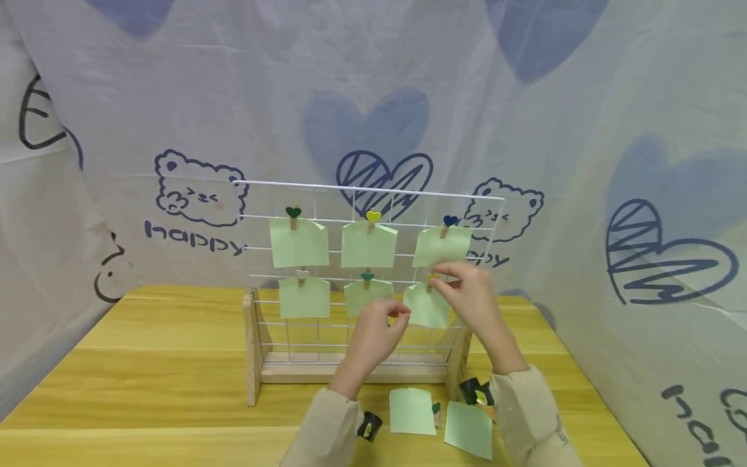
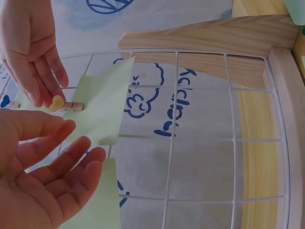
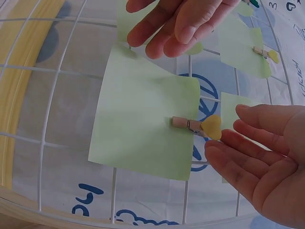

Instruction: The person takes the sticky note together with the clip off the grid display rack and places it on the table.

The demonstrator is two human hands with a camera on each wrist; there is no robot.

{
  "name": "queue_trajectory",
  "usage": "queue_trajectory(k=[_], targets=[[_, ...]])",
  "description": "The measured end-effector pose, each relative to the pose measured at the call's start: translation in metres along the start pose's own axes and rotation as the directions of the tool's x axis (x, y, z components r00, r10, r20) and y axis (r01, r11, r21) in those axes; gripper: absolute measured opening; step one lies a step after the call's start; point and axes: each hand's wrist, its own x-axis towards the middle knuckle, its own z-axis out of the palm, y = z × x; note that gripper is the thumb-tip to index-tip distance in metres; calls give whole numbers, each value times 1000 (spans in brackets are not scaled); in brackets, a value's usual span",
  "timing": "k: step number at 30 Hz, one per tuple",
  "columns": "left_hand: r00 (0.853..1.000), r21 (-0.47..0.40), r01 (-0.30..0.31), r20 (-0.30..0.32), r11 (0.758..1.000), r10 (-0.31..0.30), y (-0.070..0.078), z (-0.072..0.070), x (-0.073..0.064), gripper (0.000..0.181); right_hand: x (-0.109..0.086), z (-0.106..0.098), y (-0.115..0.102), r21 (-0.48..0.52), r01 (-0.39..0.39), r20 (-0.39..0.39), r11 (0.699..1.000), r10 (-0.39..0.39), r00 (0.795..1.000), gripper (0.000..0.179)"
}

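Observation:
A yellow-heart clothespin [image 3: 188, 124] clips a pale green paper note [image 3: 143, 114] to a white wire grid rack [image 1: 370, 189], in the lower row on the right. My right hand [image 1: 471, 295] is beside this clothespin; in the right wrist view its fingers lie loosely bent close to the heart, without pinching it. Whether a fingertip touches the heart, I cannot tell. Left of that note, my left hand [image 1: 376, 334] hovers before the rack with relaxed fingers and nothing between them. It partly hides the middle lower note [image 1: 358, 295] in the head view.
Several more notes hang by heart clothespins, including a dark blue one [image 1: 450, 221] at the upper right. Two loose notes [image 1: 412, 411] lie on the wooden table [image 1: 175, 389], with a green-heart clothespin [image 1: 436, 415] beside them. The rack's wooden foot [image 1: 252, 350] stands at left.

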Motion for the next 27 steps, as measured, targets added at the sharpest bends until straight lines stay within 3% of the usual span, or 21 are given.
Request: queue_trajectory(k=[27], targets=[[996, -89, -46, -78, 995, 39, -1, 8, 4, 16, 7, 10, 4, -56, 28, 0, 998, -29, 1000, 22]])
